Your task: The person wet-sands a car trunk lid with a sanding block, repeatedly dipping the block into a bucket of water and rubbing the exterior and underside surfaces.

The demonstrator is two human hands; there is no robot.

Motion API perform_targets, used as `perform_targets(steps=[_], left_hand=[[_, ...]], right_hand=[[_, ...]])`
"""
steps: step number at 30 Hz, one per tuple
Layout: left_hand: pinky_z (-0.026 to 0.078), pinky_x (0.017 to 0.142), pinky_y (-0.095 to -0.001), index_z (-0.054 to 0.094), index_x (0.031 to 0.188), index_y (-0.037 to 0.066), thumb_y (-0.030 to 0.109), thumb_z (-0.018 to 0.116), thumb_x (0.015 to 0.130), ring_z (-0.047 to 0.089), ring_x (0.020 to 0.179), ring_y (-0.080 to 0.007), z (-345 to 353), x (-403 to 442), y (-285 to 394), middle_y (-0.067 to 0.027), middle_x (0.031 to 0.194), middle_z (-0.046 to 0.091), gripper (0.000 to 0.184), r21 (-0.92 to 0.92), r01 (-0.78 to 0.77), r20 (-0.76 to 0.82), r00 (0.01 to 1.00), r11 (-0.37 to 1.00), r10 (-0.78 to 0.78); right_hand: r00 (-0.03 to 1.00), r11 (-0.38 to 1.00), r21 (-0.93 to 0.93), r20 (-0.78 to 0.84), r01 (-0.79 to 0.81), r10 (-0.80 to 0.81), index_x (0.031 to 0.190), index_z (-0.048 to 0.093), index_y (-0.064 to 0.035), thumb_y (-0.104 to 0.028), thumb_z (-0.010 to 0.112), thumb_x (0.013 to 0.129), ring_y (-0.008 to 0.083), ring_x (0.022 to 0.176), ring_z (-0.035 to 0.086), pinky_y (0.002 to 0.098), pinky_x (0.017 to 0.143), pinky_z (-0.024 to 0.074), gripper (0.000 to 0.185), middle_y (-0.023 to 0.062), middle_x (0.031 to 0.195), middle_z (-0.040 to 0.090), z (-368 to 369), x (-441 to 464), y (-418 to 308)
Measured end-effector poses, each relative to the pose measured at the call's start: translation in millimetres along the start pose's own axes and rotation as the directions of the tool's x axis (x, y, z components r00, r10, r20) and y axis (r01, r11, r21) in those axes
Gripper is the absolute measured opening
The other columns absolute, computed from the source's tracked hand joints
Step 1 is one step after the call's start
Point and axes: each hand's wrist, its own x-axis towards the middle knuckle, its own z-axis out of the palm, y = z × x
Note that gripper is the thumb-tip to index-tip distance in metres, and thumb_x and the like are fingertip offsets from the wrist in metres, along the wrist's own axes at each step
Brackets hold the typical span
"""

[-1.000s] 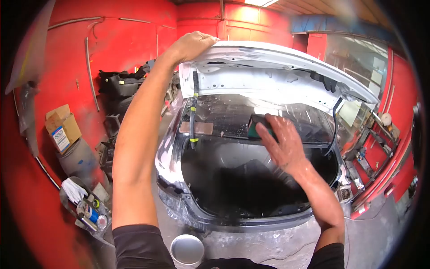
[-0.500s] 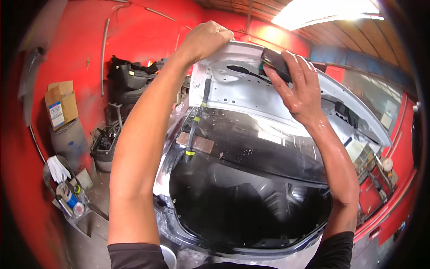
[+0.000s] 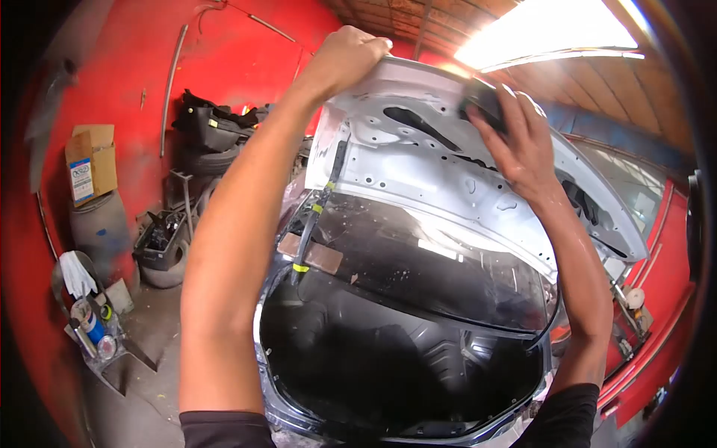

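A raised white trunk lid (image 3: 418,166) stands with its inner side facing me, showing cut-outs and small holes. My left hand (image 3: 348,58) is closed over its upper left edge. Against the lid's upper edge, my right hand (image 3: 527,153) presses a dark sanding block (image 3: 484,104), blurred by motion; the hand looks wet. Below the lid are the dark rear window (image 3: 418,231) and the open trunk (image 3: 351,366). Along the left side runs a black hinge arm (image 3: 316,201) with yellow tape on it, and a brown flat block (image 3: 321,256) lies beside it.
At the left, a chair (image 3: 93,351) carries a white cloth and cans. A cardboard box (image 3: 91,160) sits on a drum (image 3: 104,224). Black car parts (image 3: 213,131) are piled on tires by the red wall. A shelf of items (image 3: 635,306) stands at the right.
My right hand and the sanding block have moved right along the lid's upper edge. My left hand keeps its hold. The view has shifted slightly, and the lid appears tilted a little differently.
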Motion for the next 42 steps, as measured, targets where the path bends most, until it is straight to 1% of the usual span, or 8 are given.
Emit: perform_targets(steps=[3,9,13,19,22,25,39,42], left_hand=[[0.052,0.081,-0.0351,0.078,0.102,-0.004,0.035,0.054,0.100,0.066,0.080,-0.0203,5.2,-1.5,-1.5,-0.0134,0.086,0.075,0.046,-0.012,-0.018,-0.014,1.000,1.000,0.018],[0.051,0.078,-0.0384,0.074,0.092,-0.006,0.035,0.055,0.099,0.065,0.078,-0.0214,3.7,5.7,-7.0,-0.0147,0.084,0.073,0.047,-0.079,-0.066,-0.004,0.998,0.995,0.066],[0.049,0.091,-0.0526,0.072,0.093,-0.009,0.034,0.051,0.092,0.067,0.098,-0.0501,13.0,5.4,-7.7,-0.0350,0.099,0.069,0.048,-0.013,-0.142,-0.126,0.982,0.990,0.139],[0.049,0.091,-0.0518,0.072,0.092,-0.009,0.035,0.050,0.093,0.068,0.096,-0.0479,5.9,6.5,-5.6,-0.0343,0.097,0.070,0.049,-0.213,-0.033,-0.008,0.999,0.977,0.032],[0.049,0.078,-0.0390,0.073,0.096,-0.008,0.034,0.054,0.097,0.064,0.078,-0.0219,8.2,7.4,-13.9,-0.0165,0.085,0.073,0.047,-0.023,-0.148,-0.079,0.986,0.989,0.146],[0.050,0.085,-0.0496,0.069,0.087,-0.009,0.034,0.050,0.094,0.070,0.087,-0.0411,11.5,5.5,-9.3,-0.0311,0.088,0.070,0.048,-0.043,-0.083,-0.100,0.992,0.996,0.078],[0.049,0.087,-0.0521,0.069,0.088,-0.009,0.034,0.051,0.095,0.069,0.090,-0.0456,11.1,14.8,-15.9,-0.0328,0.092,0.070,0.047,-0.131,-0.134,-0.060,0.990,0.982,0.127],[0.049,0.088,-0.0539,0.070,0.090,-0.010,0.035,0.051,0.096,0.069,0.095,-0.0480,6.8,2.0,-16.3,-0.0342,0.096,0.070,0.049,-0.066,-0.146,-0.104,0.985,0.987,0.139]], right_hand=[[0.993,0.998,-0.031,-0.104,0.058,-0.061,0.109,0.074,-0.0004,-0.013,0.072,0.075,0.0358,0.103,0.065,0.0420,0.078,0.0572,0.036,0.0219,0.125,0.062,21.3,8.5,-2.7],[0.995,0.997,-0.063,0.091,0.039,-0.033,0.110,0.078,-0.0098,-0.016,0.074,0.080,0.0372,0.124,0.060,0.0447,0.092,0.0564,0.031,0.0224,0.134,0.062,39.7,24.5,-10.8],[0.999,0.993,-0.116,-0.044,0.019,-0.024,0.122,0.074,-0.0082,-0.017,0.068,0.083,0.0350,0.123,0.059,0.0450,0.092,0.0555,0.040,0.0227,0.135,0.061,30.7,2.4,-0.1],[0.999,0.988,-0.144,0.019,0.050,-0.047,0.122,0.072,-0.0071,-0.017,0.067,0.082,0.0357,0.113,0.062,0.0449,0.090,0.0554,0.042,0.0226,0.131,0.063,41.2,4.8,3.0],[0.998,0.989,-0.141,-0.050,0.032,-0.040,0.121,0.071,-0.0073,-0.018,0.067,0.081,0.0351,0.113,0.061,0.0442,0.091,0.0552,0.041,0.0225,0.130,0.062,39.5,-0.7,0.4],[0.997,0.990,-0.131,-0.050,0.058,-0.065,0.121,0.073,-0.0082,-0.016,0.068,0.081,0.0349,0.113,0.062,0.0444,0.092,0.0549,0.041,0.0222,0.131,0.063,51.4,29.8,-20.1],[0.994,0.996,-0.055,0.087,0.067,-0.062,0.120,0.077,-0.0165,-0.015,0.073,0.080,0.0352,0.112,0.063,0.0416,0.081,0.0553,0.039,0.0219,0.138,0.061,35.9,23.0,2.8],[0.997,0.984,-0.172,-0.051,0.051,-0.061,0.120,0.077,-0.0167,-0.015,0.071,0.082,0.0354,0.112,0.063,0.0433,0.079,0.0562,0.039,0.0218,0.139,0.060,30.2,-0.9,8.0]])
